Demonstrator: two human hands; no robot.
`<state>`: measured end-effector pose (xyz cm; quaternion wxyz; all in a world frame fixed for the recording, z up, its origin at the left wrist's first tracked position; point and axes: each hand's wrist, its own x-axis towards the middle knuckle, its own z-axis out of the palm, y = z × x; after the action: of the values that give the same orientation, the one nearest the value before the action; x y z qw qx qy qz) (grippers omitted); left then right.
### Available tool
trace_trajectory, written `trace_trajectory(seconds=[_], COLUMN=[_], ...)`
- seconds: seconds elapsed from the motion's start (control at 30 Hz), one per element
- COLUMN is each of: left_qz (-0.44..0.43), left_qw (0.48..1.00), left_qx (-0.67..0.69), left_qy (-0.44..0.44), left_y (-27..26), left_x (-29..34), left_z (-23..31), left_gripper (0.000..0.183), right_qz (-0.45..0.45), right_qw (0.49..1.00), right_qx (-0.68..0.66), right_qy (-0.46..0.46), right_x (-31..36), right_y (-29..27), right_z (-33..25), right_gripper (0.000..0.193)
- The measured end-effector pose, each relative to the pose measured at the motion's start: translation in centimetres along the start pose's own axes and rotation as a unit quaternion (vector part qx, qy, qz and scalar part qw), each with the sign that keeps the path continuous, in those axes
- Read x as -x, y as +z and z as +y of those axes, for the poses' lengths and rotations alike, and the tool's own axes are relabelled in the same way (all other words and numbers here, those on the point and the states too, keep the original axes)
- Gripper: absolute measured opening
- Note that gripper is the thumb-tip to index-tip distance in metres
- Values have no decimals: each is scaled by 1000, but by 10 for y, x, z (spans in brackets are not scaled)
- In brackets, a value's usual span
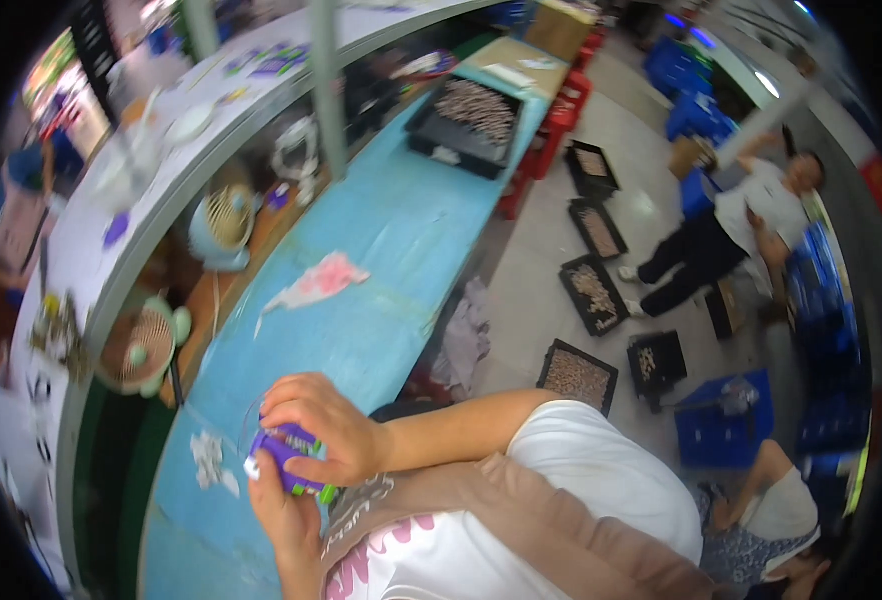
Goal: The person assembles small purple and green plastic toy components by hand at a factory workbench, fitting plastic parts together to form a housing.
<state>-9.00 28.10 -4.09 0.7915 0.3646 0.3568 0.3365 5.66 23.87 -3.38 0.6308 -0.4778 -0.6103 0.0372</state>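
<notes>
Two bare hands meet in the head view, left of the lower middle of the frame, around one purple-and-green plastic piece (pixel 283 448). We see the right hand (pixel 339 438) come in above, its fingers curled over the piece and its thumb pressed against the purple side, so the piece is pinched between them. The left hand (pixel 289 520) comes up from below, its thumb set at the piece's white end; we cannot tell how its other fingers lie. We judge this two-sided hold keeps the piece steady close to the body, over the near edge of the blue tabletop (pixel 401 235). The piece is blurred, so its finer parts may be other than we read them.

Just left of the hands lies a crumpled white scrap (pixel 208 460); a pink-and-white cloth (pixel 323 280) lies above them, nearer the middle of the frame. A black tray (pixel 476 165) of small pieces stands at the upper middle, its walls probably there to keep them together. At right, we see more black trays (pixel 673 360) on the floor (pixel 531 290).
</notes>
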Motion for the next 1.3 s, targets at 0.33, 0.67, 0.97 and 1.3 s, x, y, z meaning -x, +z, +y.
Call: trace_trajectory(seconds=[0.33,0.67,0.97,1.3], left_qz=[-61,9,66,63], left_qw=[998,1000,979,987], left_qx=[23,19,167,82], left_qy=[-8,3,100,124], left_y=[8,11,-22,-37], left_x=[-40,1,5,16], left_z=[11,13,7,16], left_gripper=[41,17,30,28], right_qz=[-12,-88,-35,-60], right_qw=[998,995,985,940], right_qx=[-7,-52,-159,-275], right_qy=[-60,-21,66,195], right_x=[-6,0,0,-21], right_y=[-16,25,39,84], right_z=[1,6,24,47], right_gripper=[36,42,43,38])
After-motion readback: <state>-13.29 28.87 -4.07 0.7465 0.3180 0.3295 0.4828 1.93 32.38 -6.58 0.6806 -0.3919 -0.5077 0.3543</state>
